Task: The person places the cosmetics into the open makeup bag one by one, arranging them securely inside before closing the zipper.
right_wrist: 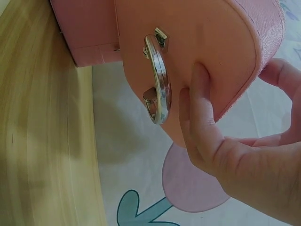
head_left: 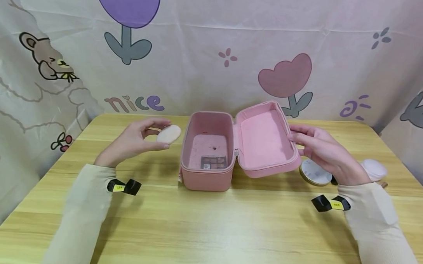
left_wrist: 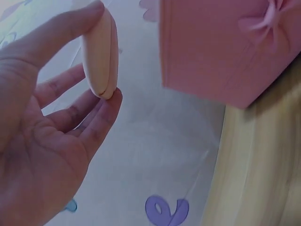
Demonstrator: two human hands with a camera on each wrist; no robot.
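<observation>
A pink cosmetic case stands on the table with its lid swung out to the right. My right hand grips the lid's outer edge, thumb on one side and fingers on the other. A silver handle shows on the lid's outside in the right wrist view. Left of the case, my left hand pinches a cream oval powder puff above the table. In the left wrist view the puff is edge-on between thumb and fingertips. A small palette with dark pans lies inside the case.
Partly behind the right hand lies a round, pale-topped disc with a gold rim. A white rounded object sits beyond the right wrist, with a brown bit beside it. A patterned cloth hangs behind the wooden table.
</observation>
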